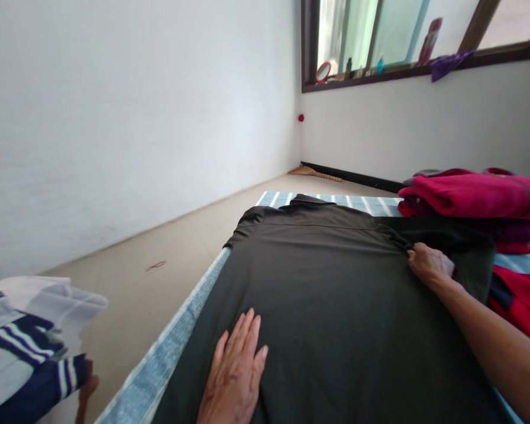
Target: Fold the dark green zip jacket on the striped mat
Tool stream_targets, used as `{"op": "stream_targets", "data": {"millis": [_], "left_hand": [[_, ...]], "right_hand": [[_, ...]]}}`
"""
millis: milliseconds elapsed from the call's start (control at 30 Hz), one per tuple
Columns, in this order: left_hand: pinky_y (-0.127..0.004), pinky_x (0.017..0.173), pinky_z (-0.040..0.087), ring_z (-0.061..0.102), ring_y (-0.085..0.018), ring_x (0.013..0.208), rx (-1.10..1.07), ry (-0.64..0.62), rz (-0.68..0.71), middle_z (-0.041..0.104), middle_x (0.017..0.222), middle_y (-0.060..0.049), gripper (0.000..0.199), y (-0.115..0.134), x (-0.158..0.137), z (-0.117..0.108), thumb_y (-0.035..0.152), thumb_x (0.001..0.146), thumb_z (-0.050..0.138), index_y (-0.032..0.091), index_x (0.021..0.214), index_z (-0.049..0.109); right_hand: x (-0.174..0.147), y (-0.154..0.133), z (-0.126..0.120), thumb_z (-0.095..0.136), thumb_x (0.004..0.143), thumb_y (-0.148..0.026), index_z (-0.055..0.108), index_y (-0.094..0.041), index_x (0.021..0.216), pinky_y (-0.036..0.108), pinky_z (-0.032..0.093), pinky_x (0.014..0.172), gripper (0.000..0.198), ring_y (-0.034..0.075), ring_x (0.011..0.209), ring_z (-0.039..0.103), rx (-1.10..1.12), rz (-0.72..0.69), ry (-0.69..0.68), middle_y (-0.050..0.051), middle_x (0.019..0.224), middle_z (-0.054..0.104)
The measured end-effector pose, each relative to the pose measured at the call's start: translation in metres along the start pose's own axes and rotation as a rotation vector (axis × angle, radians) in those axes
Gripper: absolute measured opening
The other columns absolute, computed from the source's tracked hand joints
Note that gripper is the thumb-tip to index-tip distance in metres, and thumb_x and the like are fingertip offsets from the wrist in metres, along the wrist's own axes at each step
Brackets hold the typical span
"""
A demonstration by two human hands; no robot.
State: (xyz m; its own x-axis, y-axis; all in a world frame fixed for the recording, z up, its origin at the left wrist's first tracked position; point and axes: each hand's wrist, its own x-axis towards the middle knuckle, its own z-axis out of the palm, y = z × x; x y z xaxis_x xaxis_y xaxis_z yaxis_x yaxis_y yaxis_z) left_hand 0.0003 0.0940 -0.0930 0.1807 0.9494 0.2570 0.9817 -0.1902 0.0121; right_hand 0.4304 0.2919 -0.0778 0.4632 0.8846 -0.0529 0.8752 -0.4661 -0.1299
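Note:
A dark collared shirt (318, 306) lies spread face down, its collar at the far end. My left hand (236, 365) rests flat on the lower left of the shirt, fingers stretched out. On the right, my right hand (430, 265) is closed on the shirt's fabric near the shoulder and sleeve, where the cloth bunches. The right sleeve stretches out beyond that hand. At the far left the other sleeve is crumpled by the edge. Beneath the shirt is a blue and white patterned sheet (159, 359).
Folded pink clothes (481, 194) are stacked at the right, with a red garment (523, 300) nearer. White and navy striped clothing (22, 347) is at the lower left. A white wall (136, 118) runs along the left. Small items and a purple cloth (450, 63) sit on the windowsill.

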Motion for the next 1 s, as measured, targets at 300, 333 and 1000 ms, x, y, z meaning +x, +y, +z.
{"op": "stream_targets", "data": {"millis": [300,333,1000], "left_hand": [[-0.042,0.105,0.036,0.040,-0.020,0.131,-0.011,0.008,-0.007,0.043,0.142,-0.007,0.046,0.002,0.001,-0.005,0.032,0.093,0.032,0.020,0.136,0.044],[-0.044,0.105,0.036,0.040,-0.021,0.130,0.009,0.002,0.007,0.044,0.142,-0.008,0.046,0.003,0.001,-0.005,0.034,0.093,0.034,0.020,0.135,0.045],[-0.046,0.102,0.038,0.043,-0.026,0.128,0.088,-0.035,0.213,0.042,0.142,-0.004,0.053,0.000,0.005,0.009,0.051,0.086,0.043,0.029,0.134,0.047]], "right_hand": [[0.003,0.004,0.002,0.034,0.092,-0.037,0.059,-0.011,0.114,0.039,0.045,0.073,0.042,0.035,0.100,0.060,-0.017,0.033,0.007,0.024,0.106,0.062],[0.003,0.003,0.002,0.034,0.092,-0.037,0.059,-0.011,0.114,0.039,0.045,0.073,0.042,0.035,0.100,0.060,-0.019,0.030,0.006,0.024,0.106,0.062],[-0.021,-0.002,-0.013,0.043,0.090,-0.033,0.062,-0.013,0.103,0.031,0.046,0.073,0.031,0.025,0.096,0.063,0.065,-0.069,-0.033,0.017,0.103,0.065]]}}
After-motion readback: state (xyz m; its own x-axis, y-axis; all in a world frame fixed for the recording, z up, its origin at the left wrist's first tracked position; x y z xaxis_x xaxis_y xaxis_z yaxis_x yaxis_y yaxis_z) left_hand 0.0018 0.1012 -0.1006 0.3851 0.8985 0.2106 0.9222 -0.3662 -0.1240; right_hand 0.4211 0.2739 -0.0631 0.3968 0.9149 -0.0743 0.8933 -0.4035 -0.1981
